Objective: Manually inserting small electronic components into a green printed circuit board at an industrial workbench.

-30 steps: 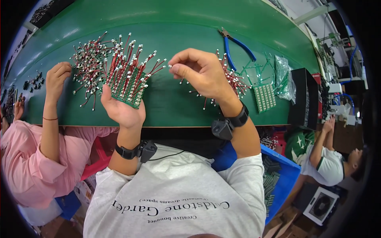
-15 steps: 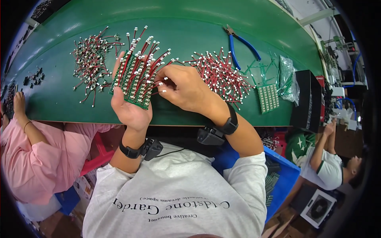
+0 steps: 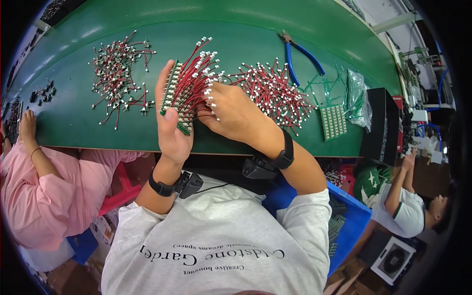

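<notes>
My left hand [image 3: 173,132] is closed round a green circuit board panel [image 3: 169,96], held tilted up on edge above the table. From the panel's face rises a thick bunch of red and black wires [image 3: 189,81] with white connectors at their tips. My right hand [image 3: 231,109] is at the wires' right side, fingers curled in among them. Its fingertips are hidden behind wires, so what they pinch cannot be made out. Beside that hand lies a heap of loose red wires with white connectors [image 3: 275,96].
Left of my hands is a pile of small wired boards [image 3: 118,73]. Blue-handled cutters [image 3: 300,59], another board panel [image 3: 333,122], a clear plastic bag [image 3: 358,98] and a black box [image 3: 382,123] lie to the right. Co-workers sit at both sides; a blue bin [image 3: 351,216] stands by my right elbow.
My left hand has turned the panel from lying nearly face up to standing on edge, its wires now leaning right. My right hand has shifted slightly and stays at the wires.
</notes>
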Demonstrator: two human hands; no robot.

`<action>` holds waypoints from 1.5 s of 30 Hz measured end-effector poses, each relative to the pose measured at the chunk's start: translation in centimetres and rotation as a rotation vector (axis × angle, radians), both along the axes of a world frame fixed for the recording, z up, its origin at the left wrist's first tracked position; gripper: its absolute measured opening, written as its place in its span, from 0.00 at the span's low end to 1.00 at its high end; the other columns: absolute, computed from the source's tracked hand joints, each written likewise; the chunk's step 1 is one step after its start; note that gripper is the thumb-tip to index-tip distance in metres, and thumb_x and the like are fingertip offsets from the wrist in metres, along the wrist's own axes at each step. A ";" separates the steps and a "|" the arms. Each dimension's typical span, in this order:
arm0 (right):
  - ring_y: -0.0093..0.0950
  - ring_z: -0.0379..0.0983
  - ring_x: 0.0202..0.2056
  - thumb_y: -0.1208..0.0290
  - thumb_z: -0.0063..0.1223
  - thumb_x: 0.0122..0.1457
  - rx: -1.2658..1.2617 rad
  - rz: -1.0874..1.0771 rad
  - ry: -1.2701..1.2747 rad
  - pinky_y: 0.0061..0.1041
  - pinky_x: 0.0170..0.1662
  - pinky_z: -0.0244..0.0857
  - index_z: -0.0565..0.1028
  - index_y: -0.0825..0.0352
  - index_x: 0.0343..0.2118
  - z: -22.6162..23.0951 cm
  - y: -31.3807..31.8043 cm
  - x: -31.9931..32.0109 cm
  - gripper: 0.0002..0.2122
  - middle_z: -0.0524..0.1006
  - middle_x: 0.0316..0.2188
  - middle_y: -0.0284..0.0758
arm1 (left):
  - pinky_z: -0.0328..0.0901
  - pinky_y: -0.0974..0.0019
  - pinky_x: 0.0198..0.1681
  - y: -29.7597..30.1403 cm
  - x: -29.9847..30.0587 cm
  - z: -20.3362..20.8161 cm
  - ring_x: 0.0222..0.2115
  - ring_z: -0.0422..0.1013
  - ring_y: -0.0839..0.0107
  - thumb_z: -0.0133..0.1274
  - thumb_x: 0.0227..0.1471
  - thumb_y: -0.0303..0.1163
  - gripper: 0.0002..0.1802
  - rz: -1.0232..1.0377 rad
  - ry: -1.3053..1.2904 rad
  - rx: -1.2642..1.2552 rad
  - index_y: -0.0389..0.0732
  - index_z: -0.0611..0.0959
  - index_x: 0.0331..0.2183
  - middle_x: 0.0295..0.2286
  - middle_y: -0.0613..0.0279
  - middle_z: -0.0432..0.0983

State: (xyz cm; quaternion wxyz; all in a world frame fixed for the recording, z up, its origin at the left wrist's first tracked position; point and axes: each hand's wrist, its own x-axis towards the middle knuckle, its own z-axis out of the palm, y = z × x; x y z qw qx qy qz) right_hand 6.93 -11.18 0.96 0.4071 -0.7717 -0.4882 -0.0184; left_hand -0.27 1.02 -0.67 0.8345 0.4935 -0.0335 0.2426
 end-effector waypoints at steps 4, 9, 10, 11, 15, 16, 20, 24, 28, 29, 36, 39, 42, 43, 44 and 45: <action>0.42 0.72 0.31 0.78 0.59 0.43 -0.075 0.050 -0.100 0.38 0.34 0.69 0.72 0.69 0.31 -0.1 -0.1 0.1 0.10 0.73 0.27 0.41 | 0.56 0.58 0.59 0.0 -0.2 0.1 0.53 0.64 0.60 0.43 0.52 0.50 0.45 -0.052 0.008 0.003 0.32 0.51 0.62 0.53 0.48 0.65; 0.42 0.72 0.33 0.80 0.57 0.43 -0.149 0.002 -0.104 0.39 0.35 0.69 0.71 0.70 0.32 -0.1 -0.2 0.1 0.11 0.73 0.28 0.42 | 0.55 0.57 0.59 0.3 -0.1 0.0 0.54 0.64 0.60 0.42 0.53 0.50 0.45 -0.072 0.011 -0.035 0.32 0.51 0.62 0.54 0.49 0.65; 0.42 0.72 0.33 0.81 0.56 0.42 -0.122 -0.034 -0.127 0.39 0.35 0.69 0.71 0.71 0.32 -0.2 -0.2 0.1 0.12 0.73 0.29 0.42 | 0.55 0.57 0.60 0.3 -0.2 0.2 0.54 0.64 0.60 0.42 0.53 0.50 0.44 -0.085 0.009 -0.073 0.32 0.51 0.62 0.53 0.49 0.65; 0.42 0.72 0.33 0.81 0.56 0.42 -0.122 -0.036 -0.127 0.39 0.35 0.69 0.71 0.71 0.32 -0.2 -0.2 -0.1 0.12 0.73 0.29 0.42 | 0.55 0.57 0.60 0.4 -0.3 0.3 0.54 0.64 0.60 0.41 0.53 0.50 0.44 -0.098 0.006 -0.112 0.32 0.51 0.62 0.53 0.49 0.65; 0.43 0.73 0.34 0.83 0.55 0.39 -0.067 -0.053 -0.150 0.38 0.35 0.69 0.70 0.71 0.33 -1.2 0.4 -0.3 0.14 0.73 0.30 0.43 | 0.55 0.56 0.60 0.3 -0.3 0.0 0.54 0.64 0.58 0.43 0.53 0.47 0.43 -0.110 -0.012 -0.201 0.33 0.51 0.62 0.53 0.48 0.65; 0.44 0.73 0.34 0.83 0.54 0.38 -0.018 -0.061 -0.189 0.38 0.35 0.69 0.69 0.70 0.33 -1.6 0.6 -0.4 0.15 0.73 0.30 0.43 | 0.55 0.56 0.60 0.4 -0.2 -0.3 0.54 0.64 0.58 0.43 0.53 0.47 0.43 -0.121 -0.009 -0.216 0.33 0.51 0.62 0.53 0.48 0.66; 0.44 0.73 0.34 0.83 0.54 0.41 0.015 -0.088 -0.137 0.38 0.35 0.68 0.69 0.70 0.32 -1.9 1.2 -0.4 0.12 0.74 0.29 0.42 | 0.57 0.55 0.59 1.1 -0.3 -0.8 0.54 0.65 0.58 0.41 0.54 0.48 0.41 -0.112 -0.018 -0.239 0.33 0.53 0.62 0.53 0.47 0.66; 0.40 0.73 0.31 0.80 0.56 0.47 0.142 -0.225 0.012 0.35 0.32 0.67 0.73 0.69 0.34 0.3 0.2 1.8 0.09 0.75 0.27 0.40 | 0.63 0.53 0.54 1.9 0.0 -0.4 0.51 0.68 0.56 0.35 0.59 0.47 0.35 -0.036 -0.040 -0.388 0.33 0.58 0.60 0.52 0.47 0.67; 0.37 0.71 0.31 0.75 0.58 0.49 -0.016 -0.410 -0.127 0.33 0.35 0.67 0.79 0.65 0.31 0.3 -2.8 4.6 0.06 0.74 0.26 0.36 | 0.60 0.44 0.54 4.4 -0.1 -1.8 0.48 0.70 0.48 0.33 0.60 0.46 0.31 -0.033 -0.088 -0.456 0.33 0.66 0.55 0.48 0.45 0.71; 0.37 0.71 0.31 0.75 0.58 0.49 -0.018 -0.416 -0.127 0.33 0.35 0.67 0.79 0.65 0.31 -0.2 -2.9 4.7 0.06 0.74 0.26 0.36 | 0.60 0.44 0.54 4.5 -0.2 -1.9 0.48 0.70 0.48 0.33 0.60 0.46 0.31 -0.039 -0.087 -0.458 0.33 0.66 0.55 0.48 0.45 0.71; 0.36 0.69 0.36 0.75 0.57 0.51 -0.218 -0.361 -0.197 0.34 0.41 0.64 0.77 0.67 0.30 -1.1 -2.6 5.2 0.04 0.72 0.25 0.37 | 0.60 0.41 0.54 4.4 -0.4 -2.0 0.48 0.69 0.48 0.32 0.60 0.47 0.31 -0.047 -0.050 -0.441 0.35 0.67 0.55 0.47 0.46 0.72; 0.37 0.71 0.33 0.77 0.56 0.52 -0.086 -0.297 -0.132 0.33 0.37 0.66 0.76 0.69 0.32 -0.8 -2.5 5.3 0.05 0.74 0.26 0.39 | 0.59 0.41 0.54 4.4 -0.2 -2.0 0.48 0.69 0.48 0.32 0.60 0.47 0.31 -0.118 -0.105 -0.479 0.35 0.68 0.55 0.48 0.46 0.72; 0.38 0.72 0.29 0.79 0.55 0.52 0.072 -0.223 0.027 0.31 0.33 0.66 0.75 0.70 0.31 0.3 -2.1 4.3 0.04 0.74 0.26 0.40 | 0.63 0.44 0.52 4.1 -0.2 -1.7 0.46 0.71 0.50 0.33 0.59 0.48 0.32 -0.080 -0.066 -0.521 0.32 0.69 0.53 0.46 0.45 0.73; 0.38 0.72 0.27 0.80 0.54 0.52 0.127 -0.200 0.095 0.31 0.31 0.66 0.74 0.71 0.30 0.8 -1.9 3.7 0.03 0.75 0.26 0.40 | 0.63 0.44 0.52 4.0 -0.2 -1.7 0.46 0.71 0.50 0.33 0.59 0.48 0.32 -0.073 -0.068 -0.522 0.32 0.69 0.53 0.46 0.45 0.73; 0.38 0.72 0.27 0.80 0.54 0.52 0.128 -0.193 0.094 0.31 0.31 0.66 0.74 0.71 0.30 1.2 -1.8 3.3 0.03 0.75 0.26 0.40 | 0.63 0.44 0.52 3.9 -0.2 -1.7 0.46 0.71 0.50 0.34 0.59 0.48 0.32 -0.067 -0.081 -0.536 0.33 0.70 0.53 0.46 0.45 0.73; 0.38 0.73 0.27 0.79 0.55 0.52 0.108 -0.144 0.066 0.31 0.31 0.66 0.74 0.70 0.30 1.5 -1.6 3.0 0.03 0.75 0.26 0.40 | 0.63 0.45 0.52 3.8 -0.1 -1.6 0.46 0.71 0.50 0.34 0.59 0.48 0.32 -0.062 -0.095 -0.550 0.33 0.70 0.53 0.46 0.45 0.74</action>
